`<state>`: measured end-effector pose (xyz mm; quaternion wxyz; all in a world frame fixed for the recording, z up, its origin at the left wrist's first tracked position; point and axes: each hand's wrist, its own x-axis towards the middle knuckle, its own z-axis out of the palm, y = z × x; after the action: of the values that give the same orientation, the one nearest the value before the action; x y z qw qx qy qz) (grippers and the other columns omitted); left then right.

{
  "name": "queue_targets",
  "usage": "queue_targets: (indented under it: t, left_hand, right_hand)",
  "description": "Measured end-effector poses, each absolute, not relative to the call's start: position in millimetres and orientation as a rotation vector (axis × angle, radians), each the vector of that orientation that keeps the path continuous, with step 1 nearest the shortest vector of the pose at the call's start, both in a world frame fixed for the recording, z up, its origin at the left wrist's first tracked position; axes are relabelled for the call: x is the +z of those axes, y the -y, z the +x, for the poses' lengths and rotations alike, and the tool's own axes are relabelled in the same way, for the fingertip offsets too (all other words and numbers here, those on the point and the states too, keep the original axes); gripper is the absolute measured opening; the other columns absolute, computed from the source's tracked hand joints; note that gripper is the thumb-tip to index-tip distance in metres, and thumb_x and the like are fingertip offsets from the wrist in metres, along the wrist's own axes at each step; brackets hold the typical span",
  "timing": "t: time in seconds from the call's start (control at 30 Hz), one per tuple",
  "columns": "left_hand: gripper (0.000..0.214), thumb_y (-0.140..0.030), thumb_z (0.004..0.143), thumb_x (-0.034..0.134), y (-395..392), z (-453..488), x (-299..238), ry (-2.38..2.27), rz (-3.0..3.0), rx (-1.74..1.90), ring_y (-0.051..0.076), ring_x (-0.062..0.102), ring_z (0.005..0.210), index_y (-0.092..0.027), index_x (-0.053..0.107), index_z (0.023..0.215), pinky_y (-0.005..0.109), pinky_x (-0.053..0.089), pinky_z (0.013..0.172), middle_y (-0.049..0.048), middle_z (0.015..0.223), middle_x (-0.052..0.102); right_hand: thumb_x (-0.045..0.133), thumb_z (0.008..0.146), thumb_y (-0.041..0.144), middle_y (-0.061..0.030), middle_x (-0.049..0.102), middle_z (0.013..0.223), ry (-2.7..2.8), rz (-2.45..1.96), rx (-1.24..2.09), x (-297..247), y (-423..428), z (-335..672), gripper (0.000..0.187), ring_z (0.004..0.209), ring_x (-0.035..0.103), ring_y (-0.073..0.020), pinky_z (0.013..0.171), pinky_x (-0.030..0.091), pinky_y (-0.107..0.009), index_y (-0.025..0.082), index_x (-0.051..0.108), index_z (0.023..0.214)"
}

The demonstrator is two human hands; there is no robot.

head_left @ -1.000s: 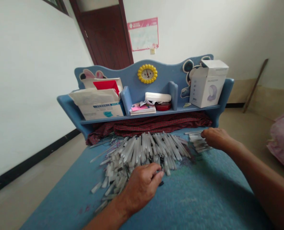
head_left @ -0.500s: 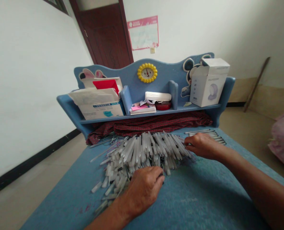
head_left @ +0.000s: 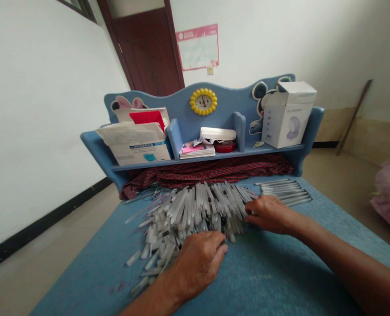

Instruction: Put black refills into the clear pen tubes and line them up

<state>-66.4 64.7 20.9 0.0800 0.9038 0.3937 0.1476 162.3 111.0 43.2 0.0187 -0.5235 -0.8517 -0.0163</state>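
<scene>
A heap of translucent pen barrels (head_left: 195, 204) lies across the middle of the blue table. Small pale caps or short tubes (head_left: 164, 245) are mixed in along its left and front side. My left hand (head_left: 201, 256) is closed at the heap's front edge, thumb against the fingers; whatever it may hold is hidden. With fingers curled together, my right hand (head_left: 269, 214) touches the barrels at the heap's right end. Anything in its fingertips is too small to make out. Beyond it, a row of slim pens (head_left: 285, 192) lies side by side.
Behind the heap a red checked cloth (head_left: 214, 170) is bunched under a blue shelf (head_left: 204, 160). On the shelf stand a mask box (head_left: 145, 151), a stack of papers (head_left: 197, 151), a red round tin (head_left: 224, 146) and a white box (head_left: 287, 118).
My right hand has moved left and nearer to me, from beside the row of pens to the heap's right end. The left hand has barely shifted; a dark bit at its fingertips no longer shows.
</scene>
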Motion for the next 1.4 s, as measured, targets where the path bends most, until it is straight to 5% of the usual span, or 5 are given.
queue_targets:
  t: [0.37, 0.77, 1.17, 1.4]
  left_hand:
    - [0.015, -0.021, 0.089, 0.046, -62, -63, 28, -1.205, 2.686, 0.382, 0.02, 0.063, 0.078, -0.015, 0.06, 0.088, 0.029, 0.046, 0.069, 0.0062, 0.079, 0.066]
    - [0.014, -0.02, 0.084, 0.05, -62, -62, 36, -1.242, 2.43, 0.578, 0.015, 0.06, 0.065, -0.015, 0.063, 0.083, 0.024, 0.04, 0.06, 0.0017, 0.066, 0.063]
    - [0.025, -0.033, 0.077, 0.06, -69, -61, 48, -1.075, 1.293, 0.945, 0.008, 0.05, 0.051, -0.013, 0.061, 0.092, 0.016, 0.029, 0.04, 0.0031, 0.071, 0.064]
    - [0.027, -0.033, 0.073, 0.066, -74, -62, 46, -1.075, 1.128, 1.127, 0.007, 0.05, 0.052, -0.012, 0.065, 0.089, 0.014, 0.03, 0.04, 0.0013, 0.063, 0.06]
  right_hand:
    - [0.051, 0.084, 0.04, -0.0142, 0.071, 0.078, 2.657, -1.693, -0.111, 36, -107, 153, 0.03, 0.077, 0.067, -0.0264, 0.063, 0.043, -0.029, 0.015, 0.066, 0.085]
    - [0.041, 0.081, 0.026, -0.0067, 0.066, 0.062, 2.353, -1.782, -0.089, 54, -111, 168, 0.027, 0.058, 0.06, -0.0174, 0.052, 0.031, -0.025, 0.018, 0.064, 0.068]
    - [0.045, 0.085, 0.025, 0.0031, 0.048, 0.05, 2.301, -1.02, 0.26, 37, -79, 135, 0.022, 0.043, 0.038, -0.0074, 0.046, 0.026, -0.021, 0.016, 0.058, 0.07]
    - [0.047, 0.083, 0.023, 0.0027, 0.05, 0.052, 2.354, -0.938, 0.301, 27, -75, 126, 0.016, 0.045, 0.04, -0.0075, 0.047, 0.025, -0.022, 0.015, 0.057, 0.074]
